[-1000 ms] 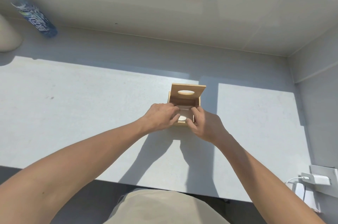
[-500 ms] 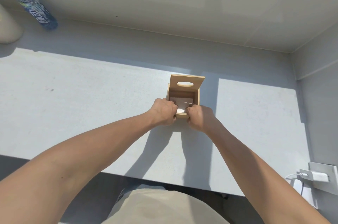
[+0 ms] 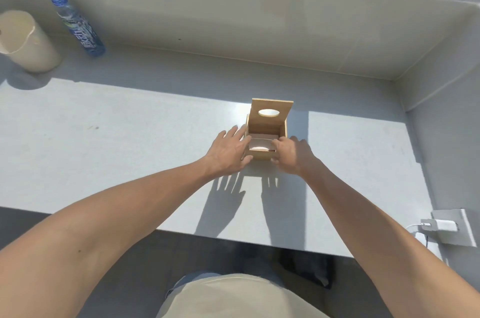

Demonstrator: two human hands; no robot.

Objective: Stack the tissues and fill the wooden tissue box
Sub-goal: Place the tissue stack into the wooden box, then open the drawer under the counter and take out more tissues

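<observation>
A small wooden tissue box (image 3: 261,156) stands on the grey ledge (image 3: 130,148), its hinged lid (image 3: 271,113) with an oval hole raised upright at the back. Folded tissues (image 3: 262,142) lie inside the open box. My left hand (image 3: 230,151) is at the box's left side, fingers spread, palm near the wall. My right hand (image 3: 292,152) is at the box's near right corner, fingertips resting on the rim and the tissues. Neither hand grips anything that I can see.
A cream cup (image 3: 24,42) and a blue-labelled water bottle (image 3: 78,25) stand at the far left by the wall. A white charger and wall plate (image 3: 441,226) sit at the lower right. The ledge's front edge runs just below my forearms.
Both hands pressed into the box a second ago, then closed at its near rim. Now they have opened and spread to the box's sides. The view has tilted up.
</observation>
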